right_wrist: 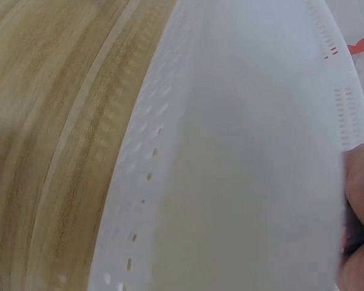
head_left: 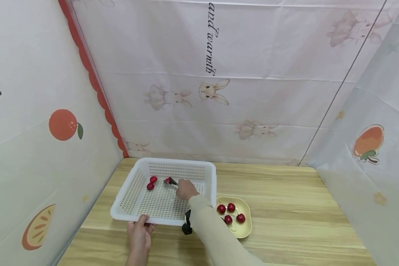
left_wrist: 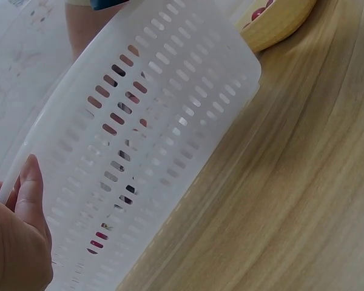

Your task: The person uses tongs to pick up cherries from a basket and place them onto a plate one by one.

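A white perforated plastic basket (head_left: 213,177) stands on the table, with red cherries (head_left: 150,186) towards its left back. My left hand (head_left: 139,236) grips its front rim, the thumb on top; the left wrist view shows the fingers (left_wrist: 30,194) at the rim. Reaching into the basket, my right hand (head_left: 186,190) holds a pair of tongs (head_left: 171,184) with dark tips. The tips are right at one cherry (head_left: 167,180), partly covering it. In the right wrist view the basket wall hides most of the work, leaving part of the hand (right_wrist: 361,188) at the right edge.
A yellow dish (head_left: 248,231) with several stemmed cherries (head_left: 241,218) stands just right of the basket, partly behind my right sleeve (head_left: 212,229). The wooden table (head_left: 286,207) meets printed cloth walls at the back and both sides.
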The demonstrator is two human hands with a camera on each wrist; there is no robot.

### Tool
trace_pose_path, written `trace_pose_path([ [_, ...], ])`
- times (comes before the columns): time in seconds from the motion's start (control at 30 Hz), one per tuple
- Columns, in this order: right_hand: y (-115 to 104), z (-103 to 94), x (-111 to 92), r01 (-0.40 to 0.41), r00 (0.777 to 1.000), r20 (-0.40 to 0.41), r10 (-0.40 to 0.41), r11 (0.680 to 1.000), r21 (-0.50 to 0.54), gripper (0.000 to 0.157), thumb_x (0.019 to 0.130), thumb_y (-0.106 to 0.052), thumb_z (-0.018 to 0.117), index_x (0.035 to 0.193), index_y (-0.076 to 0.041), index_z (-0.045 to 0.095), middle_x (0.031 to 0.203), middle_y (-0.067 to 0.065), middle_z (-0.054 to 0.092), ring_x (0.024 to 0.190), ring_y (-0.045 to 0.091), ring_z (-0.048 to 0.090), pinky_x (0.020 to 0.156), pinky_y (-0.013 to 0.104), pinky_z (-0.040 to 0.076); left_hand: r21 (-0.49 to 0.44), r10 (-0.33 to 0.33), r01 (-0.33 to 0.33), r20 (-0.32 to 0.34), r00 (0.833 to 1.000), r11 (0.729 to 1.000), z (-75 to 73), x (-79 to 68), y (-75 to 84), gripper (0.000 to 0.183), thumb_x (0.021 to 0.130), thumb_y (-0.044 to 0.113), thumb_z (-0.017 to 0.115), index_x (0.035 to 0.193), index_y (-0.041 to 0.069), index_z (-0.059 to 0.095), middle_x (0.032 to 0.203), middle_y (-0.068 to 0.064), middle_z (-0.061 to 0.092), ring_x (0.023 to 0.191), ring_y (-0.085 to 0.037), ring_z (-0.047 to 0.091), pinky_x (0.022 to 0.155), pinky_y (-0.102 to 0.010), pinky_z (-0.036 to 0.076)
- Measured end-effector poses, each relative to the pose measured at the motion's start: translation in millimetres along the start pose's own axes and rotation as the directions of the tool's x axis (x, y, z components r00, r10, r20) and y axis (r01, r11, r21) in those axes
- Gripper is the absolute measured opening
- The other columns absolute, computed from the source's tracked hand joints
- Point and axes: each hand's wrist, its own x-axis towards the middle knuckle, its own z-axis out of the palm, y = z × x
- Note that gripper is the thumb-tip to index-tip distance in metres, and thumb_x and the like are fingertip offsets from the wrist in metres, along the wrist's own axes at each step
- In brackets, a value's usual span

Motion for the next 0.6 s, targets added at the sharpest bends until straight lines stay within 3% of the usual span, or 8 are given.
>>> trace_pose_path([
  [0.3, 12, -7.5, -12, 0.025, 1.000, -0.017, -0.024, 0.998, 0.058, 0.009, 0.086, -0.005, 0.058, 0.094, -0.001, 0.060, 0.075, 0.005, 0.054, 0.059, 0.017, 0.045, 0.050, 0.031, 0.042, -0.001, 0.014, -0.014, 0.008, 1.000, 1.000, 1.4, -2.4, -4.7, 0.034, 0.088, -0.006, 0.045, 0.114, 0.015, 0.046, 0.089, -0.001, 0.066, 0.072, -0.015, 0.065, 0.059, -0.027, 0.058],
  [0.4, 15, -10.9, -17, 0.074, 0.997, -0.030, -0.072, 0.995, 0.061, 0.002, 0.083, -0.004, 0.058, 0.085, -0.003, 0.057, 0.067, 0.003, 0.049, 0.054, 0.015, 0.040, 0.047, 0.030, 0.038, -0.016, 0.027, -0.027, 0.005, 1.000, 1.000, 0.6, -2.4, -5.2, 0.033, 0.088, -0.007, 0.044, 0.114, 0.014, 0.046, 0.089, -0.002, 0.066, 0.071, -0.015, 0.064, 0.057, -0.026, 0.057],
  [0.53, 15, -15.3, -19, 0.097, 0.994, -0.045, -0.095, 0.995, 0.031, 0.008, 0.081, -0.005, 0.059, 0.077, -0.007, 0.052, 0.062, 0.001, 0.045, 0.052, 0.014, 0.037, 0.044, 0.028, 0.035, -0.034, 0.018, -0.018, -0.001, 1.000, 0.999, 0.1, -1.1, -1.5, 0.037, 0.087, -0.007, 0.044, 0.116, 0.017, 0.047, 0.091, 0.000, 0.067, 0.074, -0.015, 0.066, 0.056, -0.025, 0.057],
  [0.6, 11, -20.4, -22, 0.084, 0.996, -0.043, -0.084, 0.996, 0.018, 0.006, 0.081, -0.006, 0.060, 0.081, -0.007, 0.054, 0.064, 0.000, 0.047, 0.056, 0.014, 0.038, 0.047, 0.028, 0.036, -0.036, 0.008, -0.008, -0.008, 1.000, 0.999, 0.8, 0.0, 1.4, 0.039, 0.087, -0.006, 0.044, 0.117, 0.019, 0.048, 0.093, 0.001, 0.067, 0.076, -0.015, 0.066, 0.056, -0.026, 0.057],
])
